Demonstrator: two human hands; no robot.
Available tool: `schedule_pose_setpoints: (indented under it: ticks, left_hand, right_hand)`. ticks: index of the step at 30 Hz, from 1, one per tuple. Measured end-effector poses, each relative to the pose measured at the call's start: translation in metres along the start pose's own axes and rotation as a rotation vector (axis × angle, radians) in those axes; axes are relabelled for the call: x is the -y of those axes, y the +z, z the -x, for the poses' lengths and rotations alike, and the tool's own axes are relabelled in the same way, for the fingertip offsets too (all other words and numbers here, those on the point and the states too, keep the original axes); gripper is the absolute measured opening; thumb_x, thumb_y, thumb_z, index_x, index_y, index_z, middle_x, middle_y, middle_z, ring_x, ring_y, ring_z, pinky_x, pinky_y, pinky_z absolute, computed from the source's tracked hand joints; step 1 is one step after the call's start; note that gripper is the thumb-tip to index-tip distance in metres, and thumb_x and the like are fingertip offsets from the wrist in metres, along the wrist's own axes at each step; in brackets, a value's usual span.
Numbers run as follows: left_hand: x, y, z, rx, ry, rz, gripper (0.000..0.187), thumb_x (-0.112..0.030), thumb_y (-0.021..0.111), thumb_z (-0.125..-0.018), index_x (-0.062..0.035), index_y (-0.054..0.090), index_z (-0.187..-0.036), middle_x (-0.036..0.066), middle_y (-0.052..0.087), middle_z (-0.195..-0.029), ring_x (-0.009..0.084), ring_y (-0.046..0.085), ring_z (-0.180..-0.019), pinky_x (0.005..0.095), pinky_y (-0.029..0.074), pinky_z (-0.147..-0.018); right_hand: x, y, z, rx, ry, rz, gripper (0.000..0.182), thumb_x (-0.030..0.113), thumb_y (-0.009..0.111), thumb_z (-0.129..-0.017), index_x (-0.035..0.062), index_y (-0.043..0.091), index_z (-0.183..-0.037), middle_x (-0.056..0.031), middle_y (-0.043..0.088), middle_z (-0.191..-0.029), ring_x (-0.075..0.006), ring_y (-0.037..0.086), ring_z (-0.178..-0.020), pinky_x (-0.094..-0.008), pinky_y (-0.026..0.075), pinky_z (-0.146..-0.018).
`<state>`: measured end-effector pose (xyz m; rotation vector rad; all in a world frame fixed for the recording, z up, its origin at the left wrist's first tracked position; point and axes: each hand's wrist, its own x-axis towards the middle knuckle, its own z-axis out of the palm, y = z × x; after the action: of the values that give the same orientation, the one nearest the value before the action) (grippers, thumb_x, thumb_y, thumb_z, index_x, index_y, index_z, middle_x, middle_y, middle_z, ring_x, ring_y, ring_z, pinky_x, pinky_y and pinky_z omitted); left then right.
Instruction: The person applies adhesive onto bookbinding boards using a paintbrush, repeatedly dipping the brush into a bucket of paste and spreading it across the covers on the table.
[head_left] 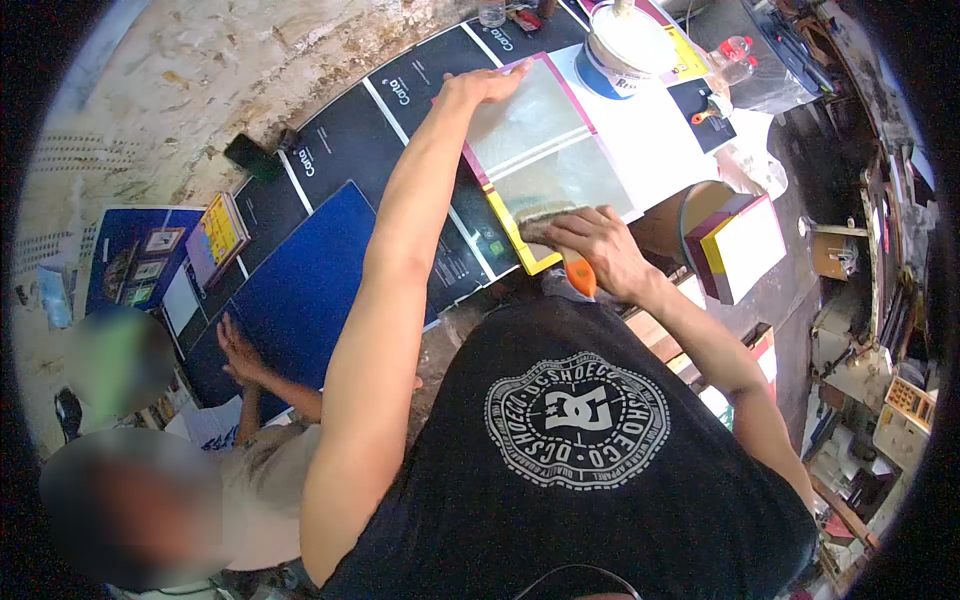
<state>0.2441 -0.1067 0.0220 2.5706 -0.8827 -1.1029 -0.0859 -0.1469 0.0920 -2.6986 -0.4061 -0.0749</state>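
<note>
A flat cover-like piece (520,125) lies before me, with two wet-looking grey panels, a pale strip between them and pink and yellow borders. My left hand (487,86) rests on its far edge, fingers stretched out. My right hand (605,250) grips a wide paintbrush (581,277) with an orange handle. The brush's bristles press on the near grey panel, close to the yellow border; part of the brush is hidden by my fingers.
Behind the piece stands a white and blue bucket (607,78). A yellow-and-maroon-edged block (745,250) is at right. Leftward, a co-worker's hand (240,355) is over a blue board (325,270). Plastic bottles (735,60) and a second brush (712,108) lie at the back right.
</note>
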Motion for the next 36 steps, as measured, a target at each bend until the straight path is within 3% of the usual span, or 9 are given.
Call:
schedule_pose_setpoints:
  ticks: [3,7,13,19,23,26,29,31,36]
  left_hand:
    - [-0.003,-0.004,0.007,-0.004,-0.031,-0.025,0.111,-0.090,0.011,-0.081,-0.0095,0.026,-0.155,0.015,0.019,-0.163,0.0312,0.014,-0.152,0.0551,0.002,-0.122]
    - [0.005,0.007,-0.008,-0.021,-0.043,-0.004,0.100,-0.086,0.011,-0.085,-0.0168,0.025,-0.157,0.009,0.019,-0.163,0.0291,0.014,-0.152,0.0590,0.000,-0.121]
    - [0.002,0.002,-0.001,-0.021,-0.021,0.050,0.110,-0.090,0.015,-0.081,-0.0088,0.028,-0.155,0.017,0.020,-0.162,0.0325,0.015,-0.151,0.0520,0.010,-0.122]
    - [0.002,0.005,-0.010,-0.023,-0.039,0.037,0.114,-0.091,0.016,-0.080,-0.0065,0.028,-0.154,0.021,0.020,-0.161,0.0346,0.017,-0.151,0.0495,0.015,-0.122]
    - [0.006,0.006,-0.004,-0.065,0.010,0.018,0.110,-0.089,0.014,-0.082,-0.0070,0.029,-0.154,0.021,0.021,-0.161,0.0344,0.019,-0.150,0.0492,0.016,-0.122]
    - [0.016,0.018,-0.033,-0.063,-0.006,0.052,0.099,-0.084,0.011,-0.086,-0.0151,0.030,-0.155,0.010,0.024,-0.162,0.0293,0.018,-0.151,0.0586,0.005,-0.121]
    - [0.003,0.008,-0.015,-0.038,0.013,0.022,0.108,-0.088,0.015,-0.083,-0.0066,0.033,-0.152,0.021,0.026,-0.159,0.0346,0.021,-0.149,0.0483,0.017,-0.122]
    - [0.000,0.008,-0.020,-0.023,0.008,0.005,0.109,-0.088,0.016,-0.083,-0.0064,0.033,-0.152,0.021,0.025,-0.159,0.0348,0.021,-0.149,0.0485,0.017,-0.122]
    - [-0.004,0.007,-0.011,-0.022,-0.033,-0.013,0.107,-0.088,0.014,-0.084,-0.0084,0.033,-0.153,0.018,0.025,-0.160,0.0335,0.021,-0.150,0.0523,0.014,-0.121]
  right_hand:
    - [-0.009,0.062,0.032,-0.005,-0.123,0.096,0.042,0.017,0.056,-0.085,0.0164,0.061,-0.127,-0.0020,0.066,-0.109,-0.0195,0.062,-0.101,-0.0336,0.044,-0.084]
    - [0.023,0.022,0.049,0.239,-0.154,0.028,0.041,0.018,0.058,-0.082,0.0133,0.064,-0.123,-0.0013,0.066,-0.107,-0.0184,0.062,-0.099,-0.0347,0.045,-0.086]
    - [-0.012,-0.005,-0.017,-0.215,-0.054,-0.024,0.046,0.019,0.053,-0.087,0.0219,0.059,-0.133,-0.0019,0.068,-0.120,-0.0233,0.063,-0.101,-0.0370,0.043,-0.083]
    - [-0.052,0.092,-0.055,-0.170,-0.023,-0.118,0.039,0.012,0.061,-0.077,0.0172,0.070,-0.116,-0.0080,0.071,-0.108,-0.0271,0.066,-0.097,-0.0423,0.048,-0.090]
    - [0.004,0.047,0.017,0.155,-0.093,-0.089,0.039,0.011,0.059,-0.079,0.0137,0.066,-0.117,-0.0045,0.067,-0.109,-0.0226,0.062,-0.110,-0.0387,0.046,-0.090]
    - [-0.010,0.004,0.025,0.078,-0.159,-0.180,0.032,0.016,0.056,-0.084,0.0121,0.068,-0.113,-0.0075,0.069,-0.107,-0.0233,0.064,-0.102,-0.0401,0.045,-0.084]
    - [-0.055,-0.015,-0.017,-0.053,-0.056,-0.204,0.037,0.024,0.055,-0.087,0.0166,0.069,-0.120,-0.0071,0.070,-0.114,-0.0288,0.065,-0.096,-0.0417,0.045,-0.083]
    - [-0.092,0.001,-0.040,-0.180,-0.060,-0.066,0.035,0.022,0.056,-0.088,0.0208,0.069,-0.121,-0.0050,0.071,-0.112,-0.0278,0.064,-0.099,-0.0408,0.045,-0.088]
    - [-0.085,0.035,-0.008,0.090,-0.164,0.046,0.039,0.018,0.051,-0.089,0.0250,0.066,-0.123,0.0003,0.068,-0.121,-0.0175,0.060,-0.111,-0.0361,0.039,-0.091]
